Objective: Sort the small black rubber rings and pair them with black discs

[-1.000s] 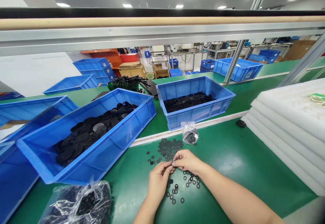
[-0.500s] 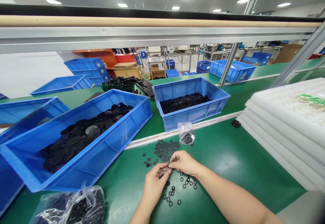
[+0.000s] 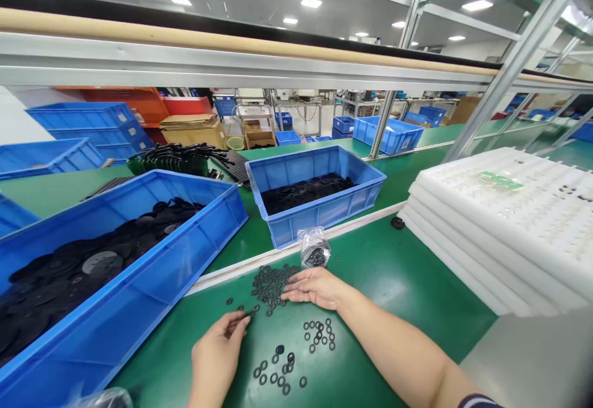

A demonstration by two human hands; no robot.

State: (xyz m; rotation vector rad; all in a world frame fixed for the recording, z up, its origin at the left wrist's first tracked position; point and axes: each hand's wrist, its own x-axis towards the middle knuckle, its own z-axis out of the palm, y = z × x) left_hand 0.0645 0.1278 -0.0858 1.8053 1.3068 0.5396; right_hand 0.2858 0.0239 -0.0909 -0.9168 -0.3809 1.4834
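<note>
My left hand is over the green table, its thumb and forefinger pinched at a small black ring. The fingers of my right hand are stretched out, their tips at the right edge of a pile of small black rings. Between and below my hands lie two loose groups: larger black rings nearer to me, and thinner rings beside my right wrist. Just behind my right hand, a clear plastic bag with rings inside leans open toward me.
A blue bin of black discs fills the left; another blue bin stands behind the bag. White foam sheets are stacked at right, near a black round part. A metal rail crosses above.
My hands have come apart: the left moved left to the scattered rings, the right opened and reached over the pile. The view has turned right.
</note>
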